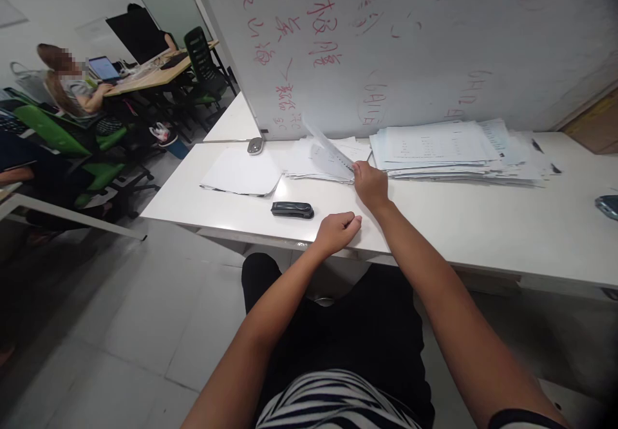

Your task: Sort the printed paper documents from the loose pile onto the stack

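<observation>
My right hand [371, 184] pinches the near corner of a sheet of paper [328, 155] and lifts it off a small pile of papers [309, 166] at the back of the white table [483, 223]. My left hand [338, 231] rests on the table's front edge, fingers curled into a loose fist with nothing in it. A black stapler [292, 209] lies just to the left of that hand.
A large stack of papers [454, 152] lies to the right, a separate thin set [241, 174] to the left, a computer mouse [255, 146] behind it. A whiteboard [410, 36] with red writing stands behind the table. A person sits at a far desk [154, 75], back left.
</observation>
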Motion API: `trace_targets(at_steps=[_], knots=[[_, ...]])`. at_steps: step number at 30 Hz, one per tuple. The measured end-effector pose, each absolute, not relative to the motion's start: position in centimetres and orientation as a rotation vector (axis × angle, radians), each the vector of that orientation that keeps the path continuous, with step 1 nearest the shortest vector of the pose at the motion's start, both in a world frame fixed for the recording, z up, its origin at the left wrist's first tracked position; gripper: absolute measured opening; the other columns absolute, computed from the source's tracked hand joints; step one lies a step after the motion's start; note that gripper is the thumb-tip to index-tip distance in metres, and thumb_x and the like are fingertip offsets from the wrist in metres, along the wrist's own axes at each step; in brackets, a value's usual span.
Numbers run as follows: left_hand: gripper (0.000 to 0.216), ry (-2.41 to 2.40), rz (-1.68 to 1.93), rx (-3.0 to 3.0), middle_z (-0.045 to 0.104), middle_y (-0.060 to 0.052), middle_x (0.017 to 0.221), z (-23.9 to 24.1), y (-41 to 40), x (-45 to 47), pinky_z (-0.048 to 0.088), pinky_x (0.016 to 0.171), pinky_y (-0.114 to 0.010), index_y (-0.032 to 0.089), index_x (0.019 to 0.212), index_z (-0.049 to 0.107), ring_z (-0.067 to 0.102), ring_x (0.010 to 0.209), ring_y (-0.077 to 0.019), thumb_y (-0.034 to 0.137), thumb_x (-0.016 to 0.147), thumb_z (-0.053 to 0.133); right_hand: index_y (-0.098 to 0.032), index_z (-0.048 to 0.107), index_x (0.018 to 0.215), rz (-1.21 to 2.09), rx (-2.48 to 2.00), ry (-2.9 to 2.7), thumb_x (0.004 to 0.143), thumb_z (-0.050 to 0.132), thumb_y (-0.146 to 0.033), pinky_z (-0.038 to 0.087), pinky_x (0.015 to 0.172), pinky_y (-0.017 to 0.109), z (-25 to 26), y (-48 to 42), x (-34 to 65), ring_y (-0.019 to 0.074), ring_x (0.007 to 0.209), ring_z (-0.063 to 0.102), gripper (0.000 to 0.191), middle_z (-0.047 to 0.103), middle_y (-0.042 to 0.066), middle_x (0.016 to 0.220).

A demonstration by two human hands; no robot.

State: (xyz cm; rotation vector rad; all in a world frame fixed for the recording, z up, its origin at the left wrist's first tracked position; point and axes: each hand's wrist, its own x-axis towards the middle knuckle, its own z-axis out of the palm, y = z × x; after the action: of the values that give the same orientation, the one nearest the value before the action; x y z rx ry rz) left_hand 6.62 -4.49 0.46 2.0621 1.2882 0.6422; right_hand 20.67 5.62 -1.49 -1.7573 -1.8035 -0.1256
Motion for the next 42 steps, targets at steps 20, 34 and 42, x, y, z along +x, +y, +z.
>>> trace_targets(at_steps=[20, 34, 42], knots=[[0.041, 1.254, 0.68, 2.053, 0.032, 0.004, 0.052, 0.5, -4.6, 6.5, 0.019, 0.055, -0.028, 0.019, 0.055, 0.028, 0.031, 0.054, -0.0101, 0.039, 0.09, 0.037, -0.014, 0.059, 0.116, 0.044, -1.679, -2.035, 0.092, 0.042, -0.029, 0.04, 0.09, 0.037, -2.4, 6.1, 21.3, 0.027, 0.115, 0.053, 0.033, 0.061, 0.013, 0.125], [0.041, 1.255, 0.697, 2.071, 0.03, 0.004, 0.052, 0.4, -4.6, 6.5, 0.019, 0.055, -0.027, 0.019, 0.057, 0.025, 0.03, 0.054, -0.01, 0.04, 0.089, 0.037, -0.018, 0.065, 0.102, 0.021, -1.697, -2.108, 0.095, 0.037, -0.031, 0.037, 0.074, 0.033, -1.8, 6.1, 21.7, 0.0239, 0.096, 0.061, 0.031, 0.068, 0.01, 0.11], [0.04, 1.257, 0.714, 2.082, 0.031, 0.004, 0.052, 0.2, -4.5, 6.5, 0.02, 0.055, -0.027, 0.019, 0.056, 0.028, 0.03, 0.053, -0.0097, 0.038, 0.09, 0.038, -0.012, 0.062, 0.096, -0.126, -1.829, -2.085, 0.097, 0.031, -0.026, 0.032, 0.066, 0.032, -1.7, 6.0, 21.2, 0.0233, 0.074, 0.06, 0.035, 0.068, 0.013, 0.08]])
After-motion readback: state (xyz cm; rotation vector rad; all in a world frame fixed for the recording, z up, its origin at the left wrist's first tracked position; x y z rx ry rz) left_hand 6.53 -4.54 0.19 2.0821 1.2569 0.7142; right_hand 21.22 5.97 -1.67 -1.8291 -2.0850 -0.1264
